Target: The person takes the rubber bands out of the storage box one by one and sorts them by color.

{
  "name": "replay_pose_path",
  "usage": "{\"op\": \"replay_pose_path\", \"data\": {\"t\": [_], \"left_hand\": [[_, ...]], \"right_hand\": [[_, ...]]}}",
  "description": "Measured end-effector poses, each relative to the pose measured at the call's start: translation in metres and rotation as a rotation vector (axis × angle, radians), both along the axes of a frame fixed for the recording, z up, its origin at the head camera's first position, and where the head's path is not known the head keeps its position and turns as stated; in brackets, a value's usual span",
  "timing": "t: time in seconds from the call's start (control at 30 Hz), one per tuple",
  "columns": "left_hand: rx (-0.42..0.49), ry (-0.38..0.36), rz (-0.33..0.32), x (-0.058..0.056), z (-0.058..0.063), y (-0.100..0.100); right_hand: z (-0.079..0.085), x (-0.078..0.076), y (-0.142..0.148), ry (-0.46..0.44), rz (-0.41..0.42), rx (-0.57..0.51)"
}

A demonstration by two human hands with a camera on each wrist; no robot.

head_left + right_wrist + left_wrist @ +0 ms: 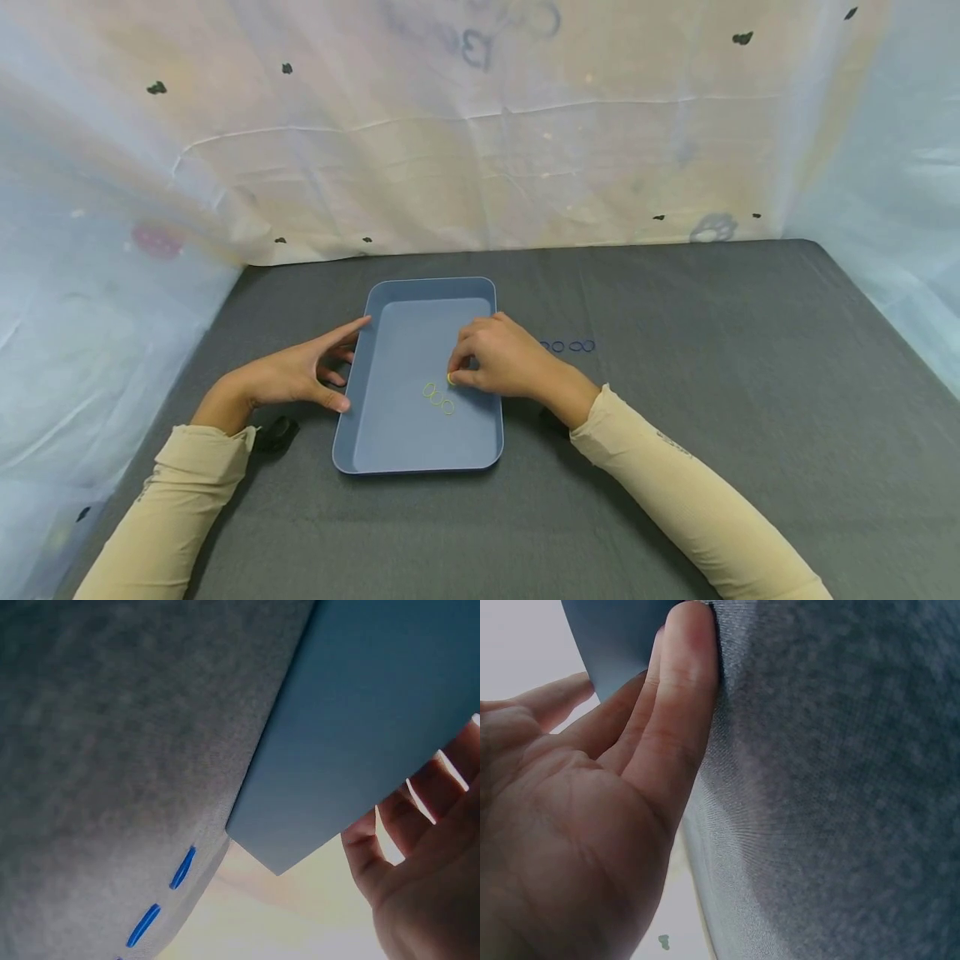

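A blue-grey rectangular tray (405, 442) lies on the dark cloth. Inside it several thin yellow rubber bands (437, 398) form a short slanting row. Over the tray's right half my right hand (498, 354) pinches another yellow band (451, 379) between thumb and fingertips, just beside that row. My left hand (296, 371) rests against the tray's left wall, thumb and fingers spread straight along it. In the left wrist view the left fingers (679, 697) touch the outer wall low down near the cloth. The right wrist view leaves the right fingertips' grip out of sight.
Several blue rubber bands (576, 346) lie in a row on the cloth, right of the tray and partly behind the right hand. A dark looped object (276, 435) is beneath the left wrist. Pale curtains (480, 183) hang behind the grey table (712, 358).
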State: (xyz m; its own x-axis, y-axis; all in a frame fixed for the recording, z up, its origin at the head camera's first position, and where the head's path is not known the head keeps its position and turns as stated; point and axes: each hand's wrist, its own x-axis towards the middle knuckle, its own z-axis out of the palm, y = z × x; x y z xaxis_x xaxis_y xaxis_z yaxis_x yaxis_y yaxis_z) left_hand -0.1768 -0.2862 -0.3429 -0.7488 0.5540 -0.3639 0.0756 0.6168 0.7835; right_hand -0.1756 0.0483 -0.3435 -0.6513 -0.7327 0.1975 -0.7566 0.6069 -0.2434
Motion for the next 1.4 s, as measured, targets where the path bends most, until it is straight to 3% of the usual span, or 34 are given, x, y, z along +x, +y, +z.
{"op": "replay_pose_path", "data": {"t": [0.8,1.1,1.4], "left_hand": [[0.017,-0.001,-0.02,0.0,0.002,-0.002],[0.008,0.019,-0.02,-0.002,0.001,-0.001],[0.019,0.006,-0.024,0.0,0.003,-0.001]], "right_hand": [[0.002,0.009,0.028,-0.051,-0.034,-0.154],[0.004,0.009,0.035,-0.043,0.023,-0.208],[0.003,0.01,0.04,-0.062,0.014,-0.227]]}}
